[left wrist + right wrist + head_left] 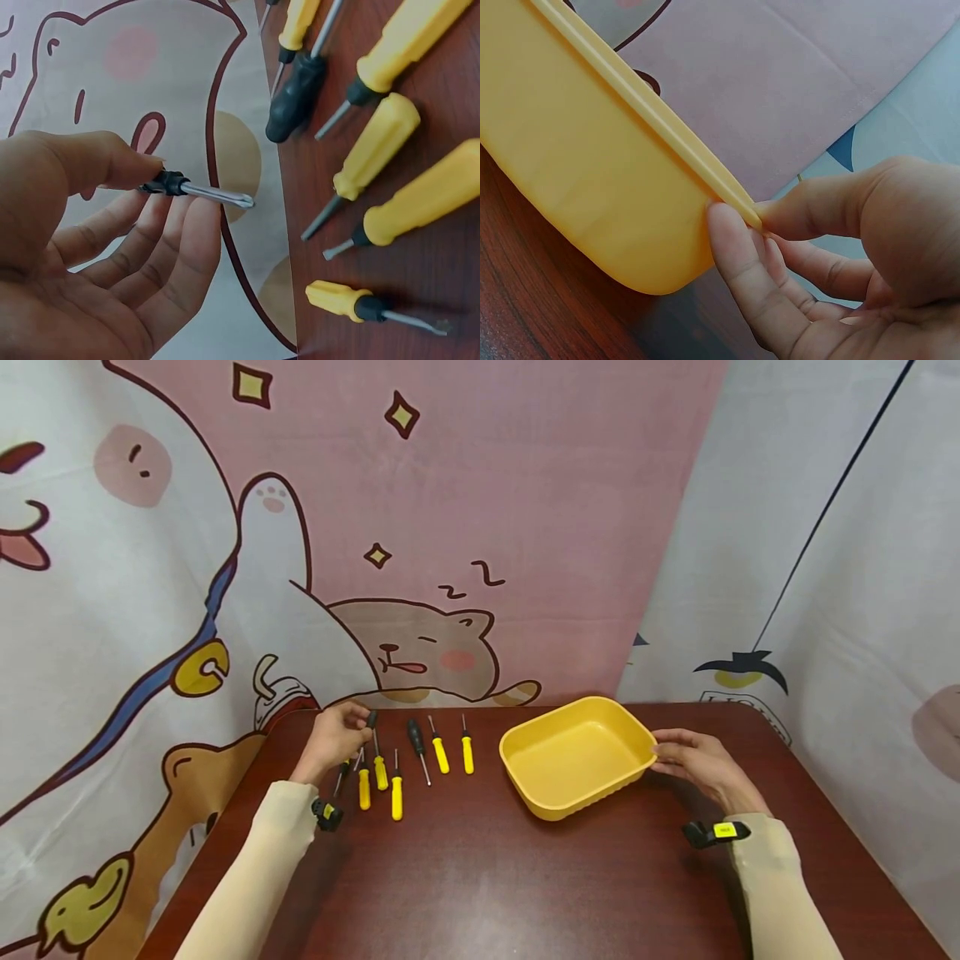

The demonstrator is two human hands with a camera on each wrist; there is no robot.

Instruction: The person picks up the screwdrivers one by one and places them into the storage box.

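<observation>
Between thumb and fingers, my left hand (341,735) pinches a screwdriver (214,195). Its bare silver shaft with a cross-shaped tip and its black collar show in the left wrist view; the rest of its handle is hidden in the hand. Several yellow-handled screwdrivers (397,797) and a black-handled screwdriver (416,739) lie on the table beside and below that hand. My right hand (701,764) pinches the rim of a yellow plastic tray (630,187) at its right corner, thumb on one side and fingers on the other. Nothing lies in the tray.
Everything stands on a dark red-brown table (480,877). A cloth backdrop (555,568) with cartoon animals hangs right behind its far edge and along the sides. The tray lies right of the screwdrivers.
</observation>
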